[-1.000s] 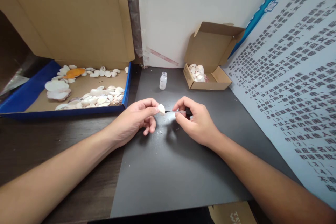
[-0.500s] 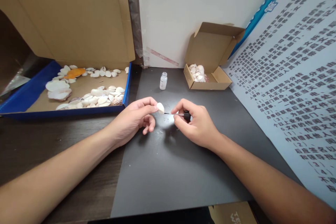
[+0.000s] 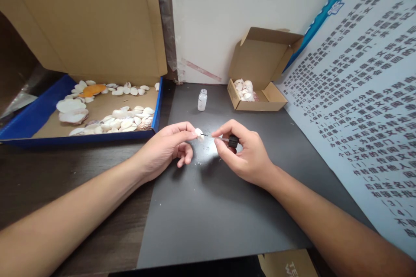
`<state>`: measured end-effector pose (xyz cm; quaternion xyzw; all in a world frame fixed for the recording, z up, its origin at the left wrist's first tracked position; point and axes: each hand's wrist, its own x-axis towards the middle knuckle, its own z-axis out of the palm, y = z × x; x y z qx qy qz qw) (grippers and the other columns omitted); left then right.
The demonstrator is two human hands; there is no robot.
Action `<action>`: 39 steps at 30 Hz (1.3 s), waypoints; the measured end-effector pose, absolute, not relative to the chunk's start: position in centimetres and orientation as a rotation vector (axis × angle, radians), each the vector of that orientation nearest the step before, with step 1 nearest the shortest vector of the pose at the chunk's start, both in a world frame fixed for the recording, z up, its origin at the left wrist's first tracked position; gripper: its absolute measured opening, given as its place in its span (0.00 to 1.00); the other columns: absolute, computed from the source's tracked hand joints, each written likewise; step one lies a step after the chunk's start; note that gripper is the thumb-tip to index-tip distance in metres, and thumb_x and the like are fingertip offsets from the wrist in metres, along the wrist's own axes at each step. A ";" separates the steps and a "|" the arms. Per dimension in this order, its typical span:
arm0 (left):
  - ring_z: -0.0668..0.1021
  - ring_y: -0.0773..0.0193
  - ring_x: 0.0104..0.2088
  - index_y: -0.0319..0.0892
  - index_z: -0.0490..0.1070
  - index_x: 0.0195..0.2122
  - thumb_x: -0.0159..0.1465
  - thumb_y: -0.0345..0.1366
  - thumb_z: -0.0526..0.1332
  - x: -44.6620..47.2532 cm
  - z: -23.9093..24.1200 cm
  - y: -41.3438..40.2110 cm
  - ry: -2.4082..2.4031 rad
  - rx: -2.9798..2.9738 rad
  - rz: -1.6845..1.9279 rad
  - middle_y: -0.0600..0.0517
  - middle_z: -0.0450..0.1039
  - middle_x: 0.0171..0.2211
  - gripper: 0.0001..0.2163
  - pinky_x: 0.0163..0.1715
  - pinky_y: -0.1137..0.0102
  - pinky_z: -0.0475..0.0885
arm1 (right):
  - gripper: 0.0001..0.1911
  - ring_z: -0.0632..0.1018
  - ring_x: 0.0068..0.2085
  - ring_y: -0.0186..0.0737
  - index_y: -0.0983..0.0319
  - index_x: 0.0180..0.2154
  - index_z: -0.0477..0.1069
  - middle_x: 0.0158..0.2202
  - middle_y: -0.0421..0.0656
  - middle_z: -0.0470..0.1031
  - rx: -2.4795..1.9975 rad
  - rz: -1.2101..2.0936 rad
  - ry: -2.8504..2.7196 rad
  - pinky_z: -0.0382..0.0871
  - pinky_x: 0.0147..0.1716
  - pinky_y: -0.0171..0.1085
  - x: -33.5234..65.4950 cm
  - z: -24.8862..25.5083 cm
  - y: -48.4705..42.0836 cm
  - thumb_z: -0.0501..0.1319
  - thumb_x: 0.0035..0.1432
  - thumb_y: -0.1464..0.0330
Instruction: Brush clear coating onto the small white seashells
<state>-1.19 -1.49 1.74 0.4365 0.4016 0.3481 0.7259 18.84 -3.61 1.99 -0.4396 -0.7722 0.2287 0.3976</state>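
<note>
Between thumb and forefinger, my left hand (image 3: 173,143) pinches a small white seashell (image 3: 199,133). My right hand (image 3: 242,149) grips a thin applicator brush with a black cap (image 3: 233,141), its slim dark tip pointing left. That tip is at the shell's face; whether it touches I cannot tell. Beyond my hands stands a small uncapped bottle (image 3: 202,101), whitish and upright on the dark grey mat (image 3: 227,216). Small pale specks lie on the mat beneath my hands.
On the left an open blue-edged box (image 3: 78,138) holds many shells, including an orange one (image 3: 92,90). A smaller cardboard box (image 3: 260,106) at the back right holds white shells (image 3: 244,91). A printed board (image 3: 364,108) leans along the right.
The brush tip has risen from the shell's lower edge to its face. My right hand has tilted slightly, and the shell has turned a little in my left hand.
</note>
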 end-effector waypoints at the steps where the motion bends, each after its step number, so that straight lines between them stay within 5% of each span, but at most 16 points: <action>1: 0.71 0.72 0.16 0.41 0.67 0.30 0.60 0.36 0.65 -1.2 1.7 -1.5 0.888 0.964 0.767 0.58 0.66 0.20 0.07 0.11 0.81 0.62 | 0.03 0.67 0.24 0.30 0.60 0.36 0.70 0.25 0.36 0.68 -1.119 0.605 -1.986 0.61 0.23 0.30 18.8 2.0 -3.6 0.59 0.58 0.70; 29: 0.69 0.72 0.17 0.42 0.67 0.29 0.61 0.36 0.65 -1.4 1.7 -1.5 0.865 0.970 0.762 0.56 0.67 0.18 0.08 0.14 0.80 0.63 | 0.06 0.66 0.21 0.30 0.61 0.34 0.71 0.21 0.35 0.69 -1.190 0.548 -2.020 0.59 0.22 0.30 18.7 1.8 -3.6 0.61 0.62 0.65; 39: 0.69 0.71 0.17 0.42 0.67 0.30 0.61 0.36 0.64 -1.4 1.6 -1.5 0.863 0.991 0.777 0.57 0.65 0.19 0.07 0.15 0.79 0.62 | 0.17 0.60 0.21 0.29 0.58 0.24 0.54 0.18 0.33 0.59 -1.152 0.572 -1.946 0.57 0.22 0.32 18.6 1.8 -3.6 0.61 0.59 0.67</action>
